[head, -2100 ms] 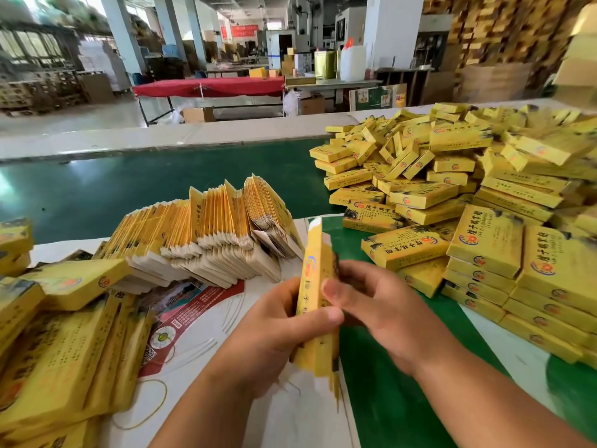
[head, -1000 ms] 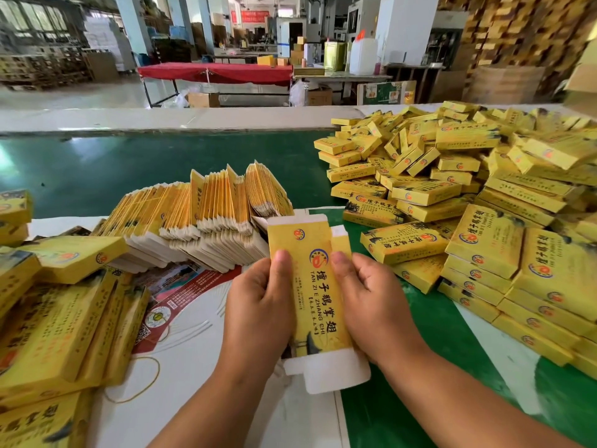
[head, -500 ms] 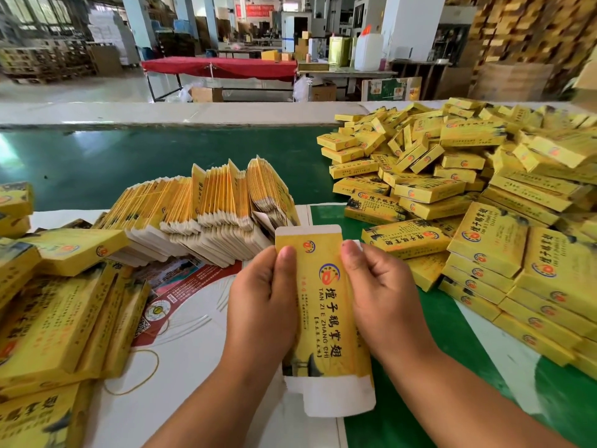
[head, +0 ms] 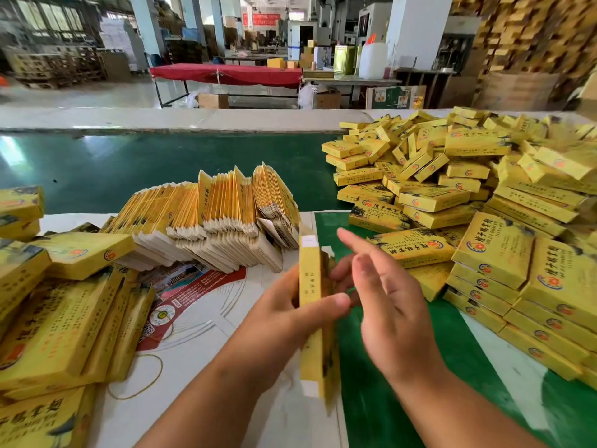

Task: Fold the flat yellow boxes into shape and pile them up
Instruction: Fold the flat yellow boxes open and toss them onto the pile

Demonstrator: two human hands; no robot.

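The left hand [head: 290, 305] held one yellow box [head: 311, 318] up on its edge, just above the white sheet [head: 206, 324] on the table. Its thumb lay across the near narrow side and its other fingers were curled round the back, so the box was pinched between them. The right hand [head: 384, 305] was open. Its fingers were spread and mostly straight, and it held nothing. Some of its fingertips reached in behind the box near the top, but it was hard to tell if they touched it. The box looked partly puffed out, not flat any more, and a white flap showed at its top end and another at its bottom end. So the step in hand seemed to be shaping this one box. Next, the open hand would likely need to push the end flaps in and tuck them shut while the other hand kept the box steady. After that the box could go on the big pile of folded boxes [head: 484, 205] on the right side. A long row of flat boxes [head: 210, 218] stood on edge just behind the hands, waiting to be folded.
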